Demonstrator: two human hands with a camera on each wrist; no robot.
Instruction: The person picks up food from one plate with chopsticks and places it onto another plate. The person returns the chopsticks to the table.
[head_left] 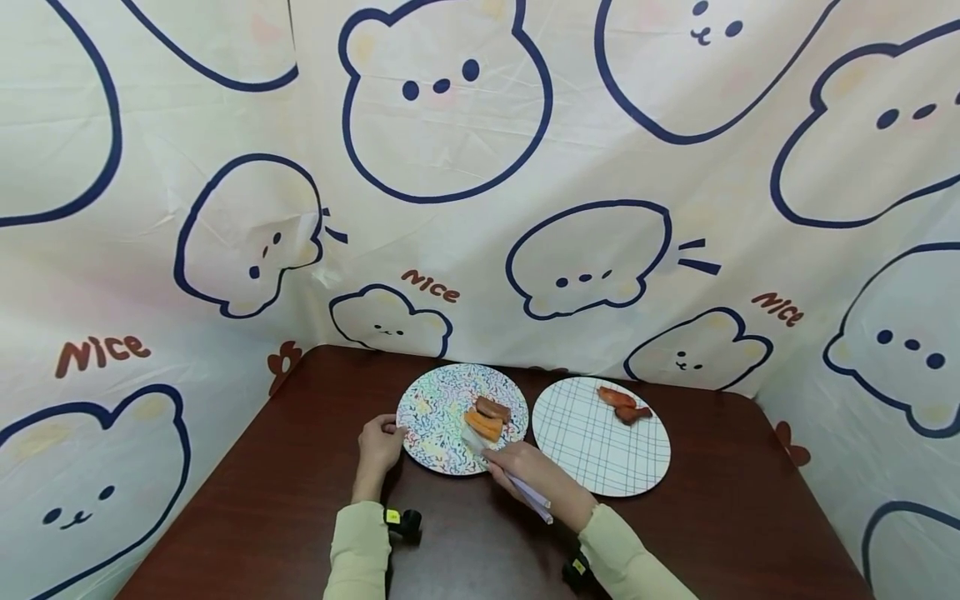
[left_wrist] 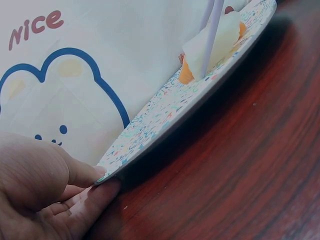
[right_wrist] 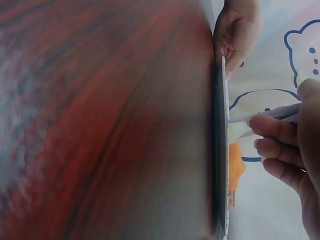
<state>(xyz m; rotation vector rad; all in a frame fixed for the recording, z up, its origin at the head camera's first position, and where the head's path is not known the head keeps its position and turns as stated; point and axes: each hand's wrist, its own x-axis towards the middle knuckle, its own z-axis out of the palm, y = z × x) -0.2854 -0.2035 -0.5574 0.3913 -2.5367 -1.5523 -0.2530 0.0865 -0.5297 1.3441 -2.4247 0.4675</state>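
Note:
My left hand (head_left: 378,446) pinches the left rim of a round plate (head_left: 429,421) with multicoloured speckles, thumb on top and fingers beneath, as the left wrist view shows. My right hand (head_left: 531,468) holds a pair of pale purple chopsticks (head_left: 534,498) above that plate's near right part. Their tips are at a whitish, slab-like food piece (left_wrist: 220,42); whether they grip it, I cannot tell. Against this piece lies an orange food piece (head_left: 484,425), and just behind sits a brown one (head_left: 492,408).
Right of the speckled plate stands a white plate (head_left: 592,450) with a grid pattern. Two reddish-brown pieces that look like chicken (head_left: 632,414) lie near its far edge. Both plates are on a dark wooden table (head_left: 712,500), with a bear-printed cloth (head_left: 480,250) behind.

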